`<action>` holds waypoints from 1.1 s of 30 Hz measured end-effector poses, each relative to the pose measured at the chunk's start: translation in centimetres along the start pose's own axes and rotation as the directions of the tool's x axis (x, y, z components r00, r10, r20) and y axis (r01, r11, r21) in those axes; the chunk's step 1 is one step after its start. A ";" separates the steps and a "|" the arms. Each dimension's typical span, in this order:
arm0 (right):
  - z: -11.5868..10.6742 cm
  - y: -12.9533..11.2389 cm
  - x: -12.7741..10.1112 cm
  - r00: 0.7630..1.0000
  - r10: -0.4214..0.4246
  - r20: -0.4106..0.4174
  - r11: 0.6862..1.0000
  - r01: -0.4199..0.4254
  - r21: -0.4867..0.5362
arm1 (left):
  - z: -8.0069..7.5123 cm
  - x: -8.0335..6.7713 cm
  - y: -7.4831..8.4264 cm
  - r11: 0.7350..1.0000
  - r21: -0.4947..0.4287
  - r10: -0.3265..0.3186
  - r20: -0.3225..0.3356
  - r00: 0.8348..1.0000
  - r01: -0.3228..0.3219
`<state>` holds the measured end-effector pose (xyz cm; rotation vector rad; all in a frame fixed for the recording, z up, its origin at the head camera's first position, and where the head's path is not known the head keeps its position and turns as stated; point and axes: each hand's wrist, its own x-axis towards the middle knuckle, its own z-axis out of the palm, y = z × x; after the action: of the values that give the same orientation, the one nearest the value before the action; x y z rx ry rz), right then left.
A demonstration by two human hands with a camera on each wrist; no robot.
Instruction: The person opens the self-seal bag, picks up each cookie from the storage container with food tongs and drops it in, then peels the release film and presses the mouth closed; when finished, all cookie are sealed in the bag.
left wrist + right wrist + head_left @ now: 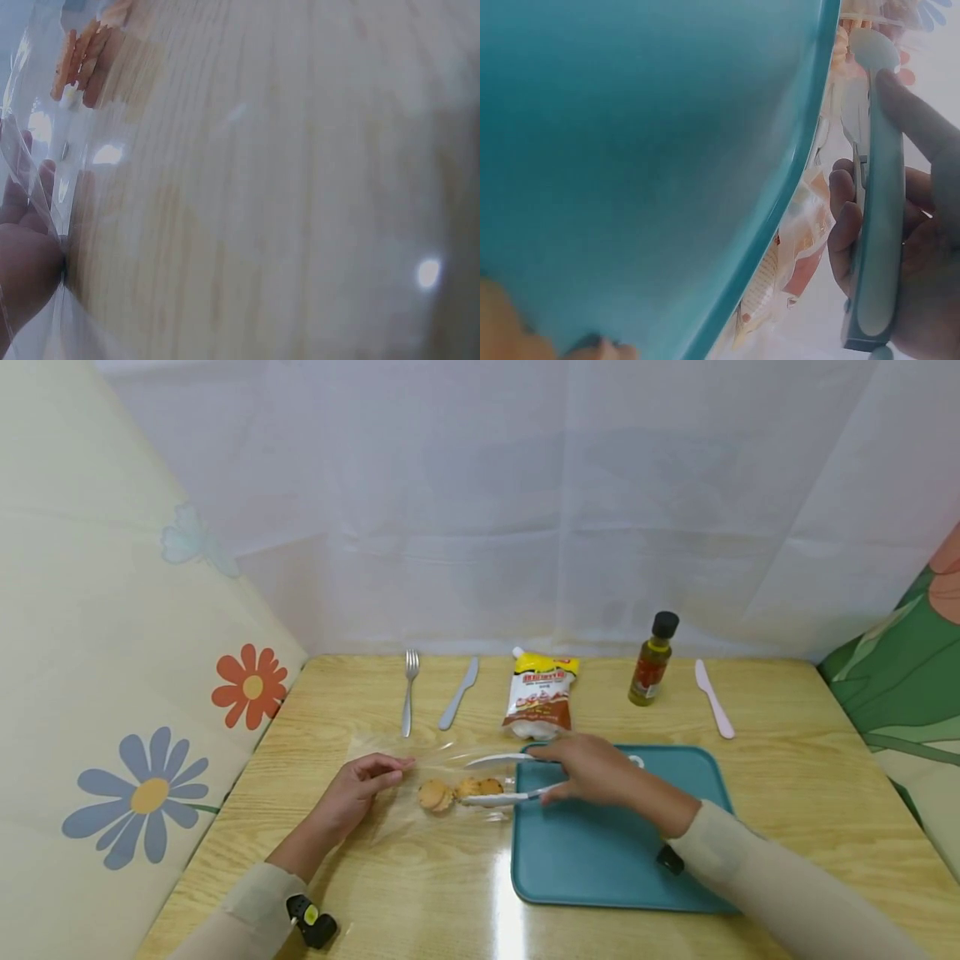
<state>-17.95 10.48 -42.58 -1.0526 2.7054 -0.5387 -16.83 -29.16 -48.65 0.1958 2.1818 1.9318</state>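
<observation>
My left hand (362,789) pinches the left part of a clear plastic bag (405,822), its film running past the thumb in the left wrist view. Several round scalloped cookies (433,795) sit together at the bag's middle. In my right hand (588,768) I grip white and grey tongs (885,217), arms spread apart and pointing left. The front tong arm lies across the right-hand cookies; the rear one is behind them. Whether the tong tips are inside the bag I cannot tell. Beneath the right hand lies a teal tray (592,877).
Along the back stand or lie a fork (408,693), a grey-blue knife (458,693), a yellow, white and brown pouch (540,693), a dark-capped oil bottle (649,668) and a pink knife (714,699). A white cloth (480,568) hangs behind the wooden table (810,760).
</observation>
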 end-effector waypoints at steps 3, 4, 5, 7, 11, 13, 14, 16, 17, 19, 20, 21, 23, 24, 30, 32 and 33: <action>0.0 0.2 -0.6 1.000 0.024 0.009 1.000 -0.024 0.017 | 0.0 0.0 0.0 1.000 0.006 -0.002 -0.002 1.000 0.002; 0.0 0.3 -0.7 0.999 0.032 0.011 0.999 -0.032 0.024 | 0.0 0.0 0.0 1.000 0.007 -0.003 -0.003 1.000 0.003; 0.0 0.4 -0.9 0.999 0.040 0.012 0.999 -0.040 0.031 | 0.0 0.0 0.0 1.000 0.009 -0.005 -0.003 1.000 0.005; 0.1 0.6 -1.3 0.998 0.060 0.018 0.997 -0.061 0.051 | 0.0 -0.1 0.0 1.000 0.012 -0.006 -0.005 1.000 0.006; 0.3 1.0 -2.3 0.997 0.072 0.004 0.995 -0.073 0.074 | 0.0 -0.1 0.0 1.000 0.004 -0.002 -0.001 1.000 0.002; 0.2 1.2 -2.9 0.997 0.073 -0.011 0.994 -0.071 0.081 | 0.0 -0.1 0.0 1.000 -0.001 -0.001 -0.001 1.000 0.000; 0.2 1.2 -3.2 0.997 0.070 -0.019 0.994 -0.069 0.083 | 0.0 -0.1 0.0 1.000 -0.002 -0.001 -0.002 1.000 0.001; 0.1 1.4 -3.8 0.997 0.071 -0.029 0.994 -0.068 0.089 | 0.0 -0.1 0.0 1.000 -0.002 -0.002 -0.004 1.000 0.002; 0.1 1.5 -4.2 0.997 0.073 -0.032 0.993 -0.070 0.093 | 0.0 -0.1 0.0 1.000 -0.001 -0.002 -0.005 1.000 0.002; -0.1 1.7 -4.8 0.996 0.083 -0.039 0.992 -0.079 0.096 | 0.0 0.0 0.0 1.000 0.003 -0.002 -0.010 1.000 0.002; -0.1 1.8 -5.2 0.996 0.085 -0.041 0.992 -0.081 0.101 | 0.0 0.0 0.0 1.000 0.007 -0.002 -0.012 1.000 0.002; -0.2 1.9 -5.5 0.995 0.085 -0.045 0.992 -0.080 0.101 | 0.0 -0.1 0.0 1.000 0.010 -0.003 -0.013 1.000 0.003; -0.3 2.2 -6.1 0.995 0.083 -0.054 0.992 -0.077 0.099 | 0.0 -0.1 0.0 1.000 0.022 -0.006 -0.017 1.000 0.007; -0.4 2.3 -6.4 0.995 0.081 -0.057 0.992 -0.075 0.098 | 0.0 -0.1 0.0 1.000 0.027 -0.008 -0.019 1.000 0.009; -0.4 3.1 -8.3 0.994 0.081 -0.077 0.993 -0.074 0.088 | 0.1 -0.2 0.1 0.999 0.041 -0.019 -0.025 1.000 0.020; -0.5 3.3 -9.0 0.993 0.087 -0.085 0.993 -0.079 0.088 | 0.1 -0.2 0.2 0.999 0.040 -0.022 -0.027 0.999 0.023; -0.5 3.4 -9.4 0.992 0.091 -0.090 0.992 -0.082 0.093 | 0.2 -0.2 0.2 0.999 0.040 -0.023 -0.029 0.999 0.024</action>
<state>-13.33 19.28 -43.05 -0.9046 2.7630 -0.7034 -16.59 -29.04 -48.49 0.1498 2.2318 1.8911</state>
